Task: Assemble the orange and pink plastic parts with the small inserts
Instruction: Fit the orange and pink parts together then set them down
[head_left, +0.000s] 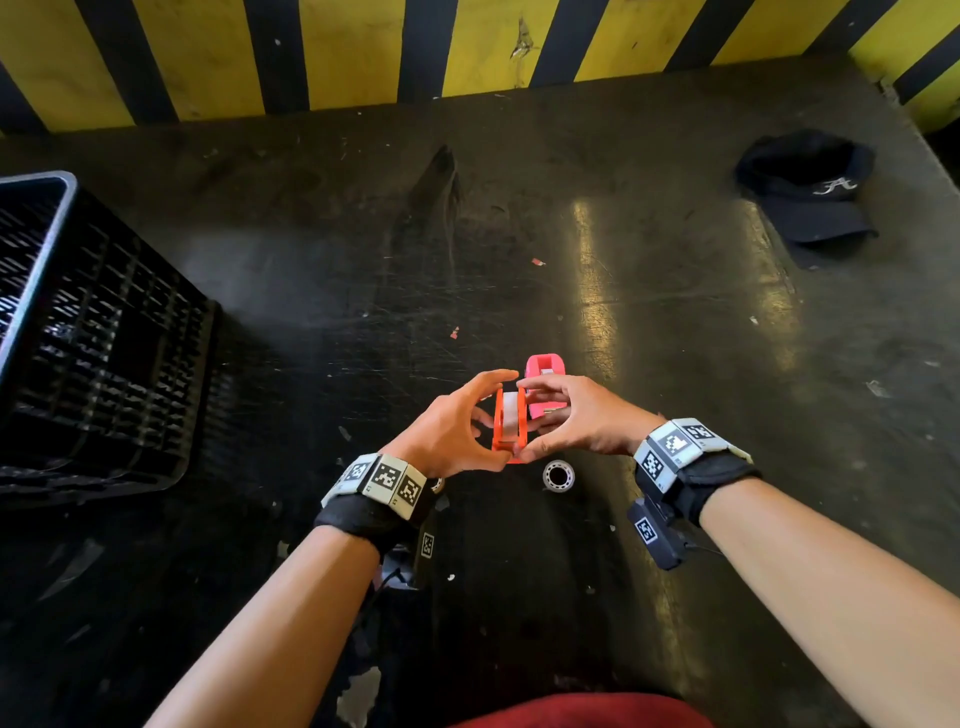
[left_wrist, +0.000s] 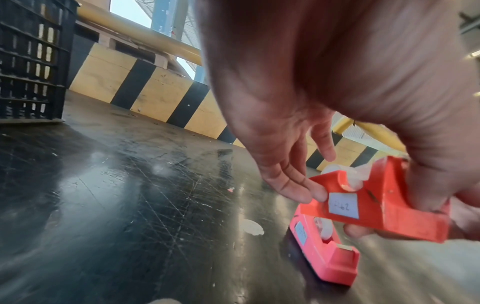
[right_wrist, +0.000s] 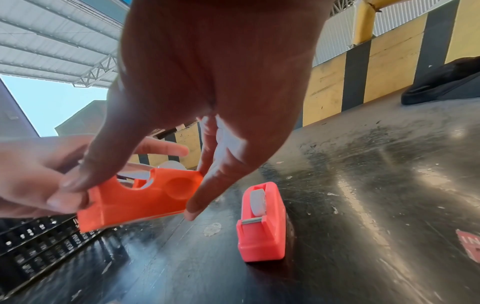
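Orange part (head_left: 509, 427), lifted just above the bench (head_left: 322, 291), is pinched between left hand (head_left: 451, 435) and right hand (head_left: 582, 419), whose fingers hide its ends. A small roll (head_left: 558, 475) lies nearest. Beyond, the pink part (head_left: 544, 387) stands half hidden; its label (left_wrist: 301, 233) is unreadable.

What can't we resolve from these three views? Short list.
- Orange dispenser: how far its roll is seated; head view, fingers cover it; right wrist view, blurred.
- Blue label on it: writing too blurred, left wrist view.
- Right hand: something white behind its fingers, unidentifiable, right wrist view.
- Pink dispenser: near end hidden by the hand in head view.
- Black crate: cut by the left edge; contents unreadable.
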